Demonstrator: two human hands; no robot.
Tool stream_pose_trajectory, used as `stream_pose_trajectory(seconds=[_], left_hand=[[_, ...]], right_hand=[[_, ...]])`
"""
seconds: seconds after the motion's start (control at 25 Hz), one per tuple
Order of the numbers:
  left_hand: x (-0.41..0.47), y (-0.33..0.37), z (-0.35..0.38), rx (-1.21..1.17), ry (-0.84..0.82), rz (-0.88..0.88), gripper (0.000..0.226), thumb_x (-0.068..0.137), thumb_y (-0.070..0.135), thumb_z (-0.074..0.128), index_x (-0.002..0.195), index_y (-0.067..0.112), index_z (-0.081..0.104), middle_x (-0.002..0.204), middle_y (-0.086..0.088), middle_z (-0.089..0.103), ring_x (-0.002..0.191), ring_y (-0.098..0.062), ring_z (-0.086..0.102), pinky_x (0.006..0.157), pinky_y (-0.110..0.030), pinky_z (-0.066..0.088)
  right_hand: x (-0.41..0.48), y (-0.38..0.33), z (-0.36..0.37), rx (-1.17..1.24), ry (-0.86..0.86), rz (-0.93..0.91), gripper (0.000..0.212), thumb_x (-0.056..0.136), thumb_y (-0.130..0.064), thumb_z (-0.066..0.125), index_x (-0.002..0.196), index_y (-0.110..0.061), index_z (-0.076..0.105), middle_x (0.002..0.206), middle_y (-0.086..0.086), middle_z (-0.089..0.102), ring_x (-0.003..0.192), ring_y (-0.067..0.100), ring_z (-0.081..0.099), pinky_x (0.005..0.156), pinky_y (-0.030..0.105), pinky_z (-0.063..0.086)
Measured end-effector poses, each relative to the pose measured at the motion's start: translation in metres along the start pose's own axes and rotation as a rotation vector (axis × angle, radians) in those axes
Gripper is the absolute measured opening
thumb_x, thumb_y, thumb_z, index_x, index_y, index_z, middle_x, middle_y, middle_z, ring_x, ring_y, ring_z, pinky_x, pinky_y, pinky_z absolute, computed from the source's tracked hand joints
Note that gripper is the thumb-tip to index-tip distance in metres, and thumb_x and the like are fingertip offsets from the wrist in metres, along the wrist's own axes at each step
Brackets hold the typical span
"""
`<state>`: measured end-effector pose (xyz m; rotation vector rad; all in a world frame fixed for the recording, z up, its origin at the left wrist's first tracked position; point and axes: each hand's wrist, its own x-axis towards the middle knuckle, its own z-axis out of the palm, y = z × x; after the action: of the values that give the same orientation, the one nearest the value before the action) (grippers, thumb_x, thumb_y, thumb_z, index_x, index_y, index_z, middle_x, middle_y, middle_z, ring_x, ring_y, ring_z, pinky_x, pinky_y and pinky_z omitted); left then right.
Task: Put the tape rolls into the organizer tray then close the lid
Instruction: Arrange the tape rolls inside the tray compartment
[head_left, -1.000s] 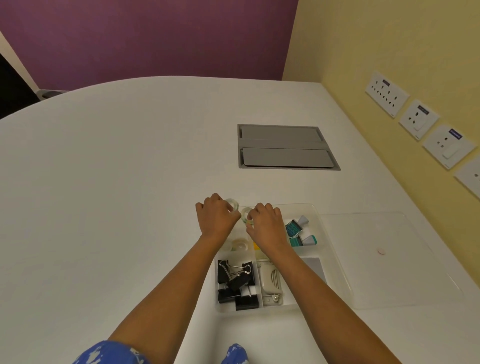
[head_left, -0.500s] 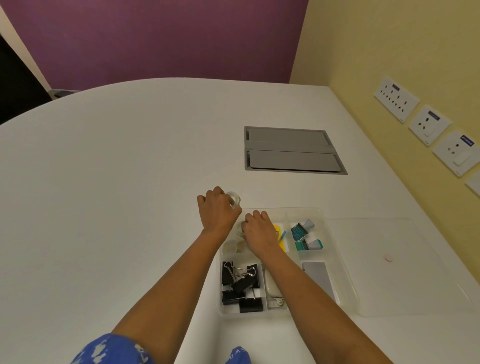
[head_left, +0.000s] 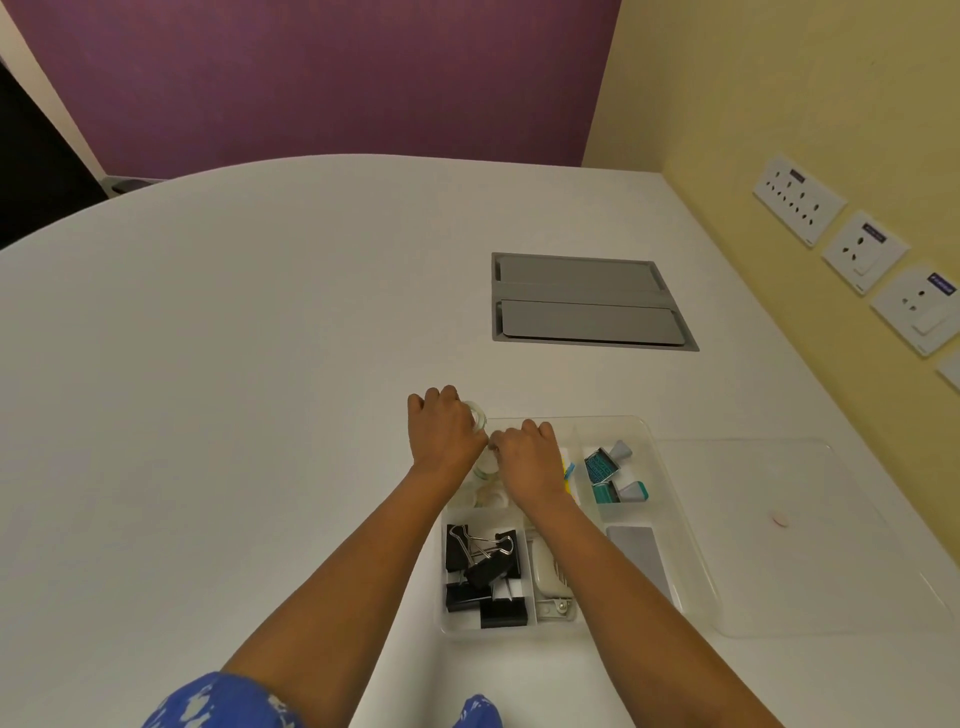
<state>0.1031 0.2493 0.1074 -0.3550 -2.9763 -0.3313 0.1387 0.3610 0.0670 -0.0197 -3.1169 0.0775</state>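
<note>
The clear organizer tray (head_left: 655, 435) sits on the white table in front of me. Its clear lid (head_left: 810, 561) lies flat on the table to the right of it. My left hand (head_left: 441, 434) is just outside the tray's back-left corner, closed around a clear tape roll (head_left: 479, 415). My right hand (head_left: 527, 460) is down in the back-left compartment, fingers curled on a second clear tape roll (head_left: 485, 464) that shows between the two hands. More clear tape rolls (head_left: 491, 500) lie in that compartment, partly hidden under my right wrist.
Other compartments hold black binder clips (head_left: 483, 571), a white stapler (head_left: 550, 574), teal-capped items (head_left: 613, 473), yellow notes (head_left: 570, 480) and a grey card (head_left: 639, 556). A grey cable hatch (head_left: 587, 301) is set into the table behind. Wall sockets (head_left: 800, 200) line the yellow wall at right.
My right hand has come down and back from the tray's far rim into the back-left compartment with its roll. My left hand has stayed at the tray's corner with its roll.
</note>
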Motion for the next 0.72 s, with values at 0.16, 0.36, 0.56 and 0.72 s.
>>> stream_pose_trajectory(seconds=[0.16, 0.36, 0.56, 0.72], left_hand=[[-0.012, 0.010, 0.012, 0.152, -0.132, 0.099, 0.024, 0.083, 0.030, 0.059, 0.092, 0.010, 0.069, 0.101, -0.004, 0.064, 0.102, -0.022, 0.054, 0.097, -0.034, 0.032], [-0.020, 0.012, 0.028, 0.274, -0.238, 0.134, 0.021, 0.086, 0.025, 0.056, 0.097, 0.011, 0.067, 0.107, -0.004, 0.063, 0.111, -0.023, 0.049, 0.105, -0.035, 0.027], [-0.016, 0.010, 0.033, 0.339, -0.254, 0.140, 0.022, 0.089, 0.022, 0.053, 0.102, 0.011, 0.067, 0.111, -0.004, 0.062, 0.116, -0.025, 0.046, 0.108, -0.038, 0.026], [-0.017, 0.000, 0.039, 0.357, -0.258, 0.140, 0.022, 0.091, 0.024, 0.053, 0.103, 0.012, 0.067, 0.109, -0.003, 0.062, 0.115, -0.024, 0.047, 0.108, -0.037, 0.026]], right_hand=[[-0.001, 0.013, -0.009, 0.132, 0.201, 0.143, 0.027, 0.094, -0.011, 0.049, 0.113, -0.022, 0.064, 0.105, 0.000, 0.072, 0.102, 0.022, 0.058, 0.087, 0.032, 0.036], [-0.006, 0.025, -0.011, 0.150, 0.201, 0.194, 0.028, 0.094, -0.011, 0.047, 0.113, -0.023, 0.065, 0.106, 0.001, 0.072, 0.103, 0.023, 0.057, 0.087, 0.033, 0.035], [-0.009, 0.026, -0.009, 0.147, 0.171, 0.175, 0.030, 0.094, -0.011, 0.046, 0.114, -0.024, 0.063, 0.109, -0.001, 0.071, 0.105, 0.022, 0.055, 0.087, 0.032, 0.034], [-0.007, 0.022, -0.008, 0.154, 0.173, 0.147, 0.030, 0.094, -0.010, 0.045, 0.114, -0.023, 0.063, 0.109, -0.001, 0.070, 0.105, 0.022, 0.055, 0.087, 0.032, 0.033]])
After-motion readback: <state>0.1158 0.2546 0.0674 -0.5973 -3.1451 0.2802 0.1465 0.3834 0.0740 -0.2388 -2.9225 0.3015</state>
